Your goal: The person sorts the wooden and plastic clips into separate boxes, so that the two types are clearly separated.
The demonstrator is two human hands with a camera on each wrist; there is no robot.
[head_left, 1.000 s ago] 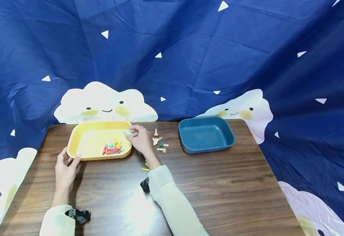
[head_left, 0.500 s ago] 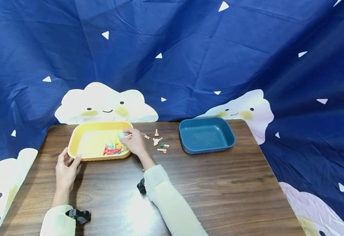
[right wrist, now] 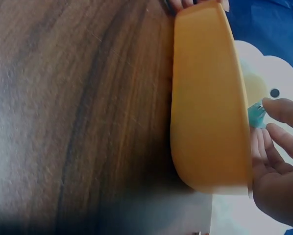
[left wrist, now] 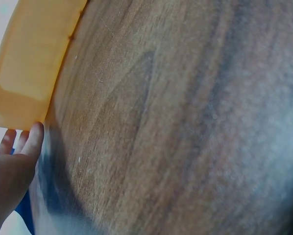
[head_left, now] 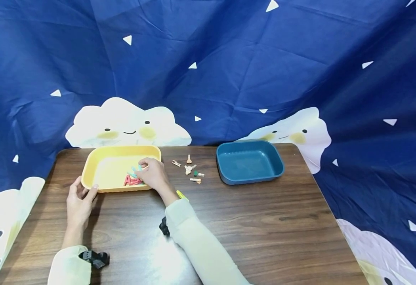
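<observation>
A shallow yellow tray [head_left: 102, 168] stands at the left of the table. My left hand [head_left: 79, 206] grips its near left corner, thumb and fingers against the wall in the left wrist view. Over the tray's right part, my right hand [head_left: 153, 174] pinches a small light-blue clothespin [right wrist: 256, 115] between thumb and finger. Red clothespins [head_left: 132, 181] lie in the tray beneath it, with a light-blue clothespin beside them. The hand hides part of this pile.
Several small wooden clips [head_left: 189, 169] lie right of the yellow tray. A yellow clothespin [head_left: 181, 194] shows beside the right wrist. Farther right stands a deep blue tray [head_left: 249, 164]. A blue cloth [head_left: 222, 79] with cloud prints hangs behind the table [head_left: 272, 221].
My right hand has moved left and inward over the yellow tray, carrying the light-blue clothespin towards the pile. A wooden clip it covered now shows. My left hand stays at the tray's corner.
</observation>
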